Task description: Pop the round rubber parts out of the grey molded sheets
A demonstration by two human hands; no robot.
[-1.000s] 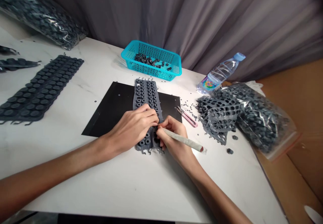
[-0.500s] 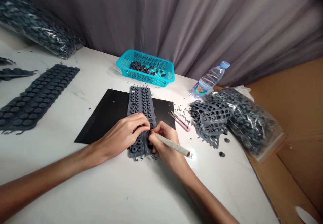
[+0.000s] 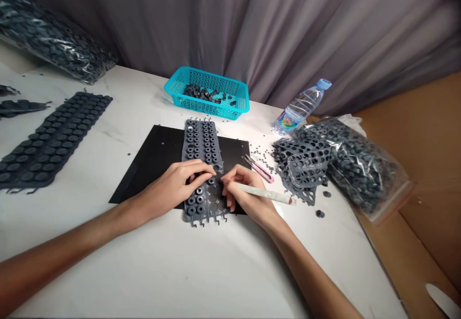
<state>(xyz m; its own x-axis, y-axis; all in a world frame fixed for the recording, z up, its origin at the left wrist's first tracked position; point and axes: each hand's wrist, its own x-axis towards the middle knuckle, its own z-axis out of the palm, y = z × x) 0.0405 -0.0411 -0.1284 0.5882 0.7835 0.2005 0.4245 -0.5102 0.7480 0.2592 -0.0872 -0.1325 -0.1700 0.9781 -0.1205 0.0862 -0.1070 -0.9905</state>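
A dark grey moulded rubber sheet [image 3: 201, 153] with rows of ring-shaped parts lies lengthwise before me, partly over a black mat [image 3: 147, 165]. Several places in its lower right rows are open holes. My left hand [image 3: 180, 180] rests on the sheet's left side, thumb and forefinger pinched close together at its middle. Just right of those fingertips, my right hand [image 3: 248, 192] grips a pen-like stick [image 3: 264, 193] wrapped in pale tape, with its reddish end towards the right. The stick's working tip is hidden by my fingers.
A turquoise basket [image 3: 209, 109] holding loose rubber parts stands behind. To the right are pink-handled thread snips [image 3: 260, 169], a water bottle [image 3: 300, 108], punched-out sheets [image 3: 306, 163] and a bag of parts [image 3: 363, 170]. Another rubber sheet [image 3: 54, 141] and a large bag [image 3: 54, 36] lie left.
My right hand and the stick have moved right, away from the left fingertips, uncovering holes in the sheet's lower right. My left hand stays nearly in place. The view has shifted slightly.
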